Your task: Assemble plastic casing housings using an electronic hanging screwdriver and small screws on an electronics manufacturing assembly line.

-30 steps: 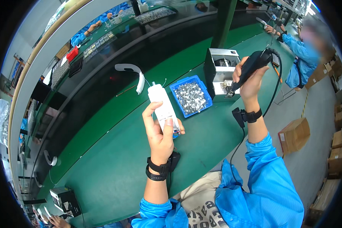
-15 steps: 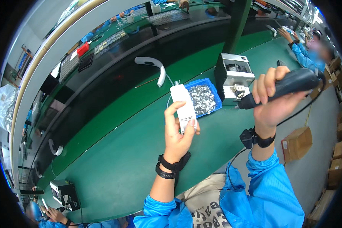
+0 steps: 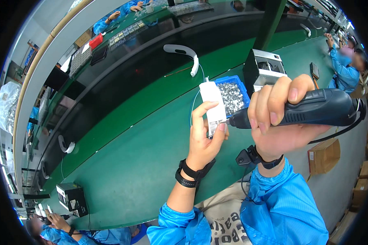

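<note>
My left hand [image 3: 206,136] is closed round a white plastic housing [image 3: 212,98], thumb near its lower end. A thin cable runs from the housing's far end toward a curved white-and-grey piece [image 3: 186,55] on the bench. In my right hand [image 3: 280,114] is a black electric screwdriver [image 3: 319,108], lying nearly level. Its tip meets the housing's lower end beside my left thumb; whether a screw sits there is too small to tell. Just beyond the housing stands a blue tray [image 3: 246,92] of small metallic parts, partly hidden by it.
A silver-and-black boxy machine [image 3: 263,67] stands behind the screwdriver, near a green post [image 3: 272,24]. A similar machine [image 3: 71,200] is at the lower left. Co-workers [image 3: 345,67] sit along the green bench [image 3: 131,175]. An open cardboard box [image 3: 324,157] lies on the floor at right.
My right hand has brought the screwdriver left, from beside the machine to the housing's lower end. The view has shifted a little; my left hand keeps its hold.
</note>
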The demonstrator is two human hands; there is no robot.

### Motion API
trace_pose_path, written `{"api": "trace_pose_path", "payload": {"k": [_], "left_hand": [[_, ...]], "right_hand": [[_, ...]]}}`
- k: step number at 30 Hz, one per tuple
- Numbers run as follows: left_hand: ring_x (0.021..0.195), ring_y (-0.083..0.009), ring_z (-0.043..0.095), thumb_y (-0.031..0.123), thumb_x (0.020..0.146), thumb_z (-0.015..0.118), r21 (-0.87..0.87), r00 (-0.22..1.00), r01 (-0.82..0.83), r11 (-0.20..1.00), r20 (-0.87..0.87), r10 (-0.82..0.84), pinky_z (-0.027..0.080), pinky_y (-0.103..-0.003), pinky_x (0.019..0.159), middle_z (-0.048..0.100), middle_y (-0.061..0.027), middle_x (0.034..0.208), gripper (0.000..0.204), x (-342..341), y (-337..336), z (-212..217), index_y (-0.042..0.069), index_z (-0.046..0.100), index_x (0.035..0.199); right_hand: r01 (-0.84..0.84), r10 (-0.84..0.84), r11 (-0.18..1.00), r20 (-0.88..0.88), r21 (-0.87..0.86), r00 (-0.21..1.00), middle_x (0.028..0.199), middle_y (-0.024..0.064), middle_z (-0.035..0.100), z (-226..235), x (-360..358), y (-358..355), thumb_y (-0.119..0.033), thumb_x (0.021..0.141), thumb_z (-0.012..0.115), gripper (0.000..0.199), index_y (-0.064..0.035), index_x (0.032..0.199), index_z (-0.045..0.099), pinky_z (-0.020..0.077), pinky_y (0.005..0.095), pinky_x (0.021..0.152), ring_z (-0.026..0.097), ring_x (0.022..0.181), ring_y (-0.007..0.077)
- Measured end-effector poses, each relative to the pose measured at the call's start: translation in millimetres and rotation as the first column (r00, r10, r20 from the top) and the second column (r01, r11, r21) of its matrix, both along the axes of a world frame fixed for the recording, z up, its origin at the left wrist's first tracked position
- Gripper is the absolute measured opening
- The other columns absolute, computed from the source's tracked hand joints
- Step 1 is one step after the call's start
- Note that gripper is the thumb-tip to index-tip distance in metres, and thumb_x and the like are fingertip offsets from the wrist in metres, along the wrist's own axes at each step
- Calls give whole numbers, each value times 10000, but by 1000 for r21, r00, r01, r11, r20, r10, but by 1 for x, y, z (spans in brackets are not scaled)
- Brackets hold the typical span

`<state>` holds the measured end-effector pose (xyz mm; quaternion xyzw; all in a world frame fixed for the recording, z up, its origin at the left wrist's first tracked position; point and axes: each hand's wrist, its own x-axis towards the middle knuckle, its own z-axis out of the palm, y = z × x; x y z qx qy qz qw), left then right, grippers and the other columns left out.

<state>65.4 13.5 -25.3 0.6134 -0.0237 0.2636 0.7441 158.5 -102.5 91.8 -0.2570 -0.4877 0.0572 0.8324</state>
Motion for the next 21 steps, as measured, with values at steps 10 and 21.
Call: {"api": "trace_pose_path", "payload": {"k": [10, 21], "left_hand": [[771, -125, 647, -131, 954, 560, 14, 999, 37, 999, 34, -38, 534, -268, 665, 652, -107, 1037, 553, -2, 0, -4, 20, 389, 1458], [903, -250, 732, -95, 865, 650, 409, 948, -290, 865, 248, 200, 579, -326, 749, 578, -199, 1354, 674, 5, 4, -4, -20, 376, 1476]], "right_hand": [[-21, 21, 1000, -64, 2, 998, 728, 48, 529, -9, -1, 9, -778, 980, 458, 698, -86, 1063, 488, 445, 325, 483, 523, 535, 172], [-53, 44, 991, -71, -121, 996, 741, 135, 550, 4, -11, 14, -787, 969, 457, 757, -33, 1007, 500, 474, 397, 525, 552, 582, 243]]}}
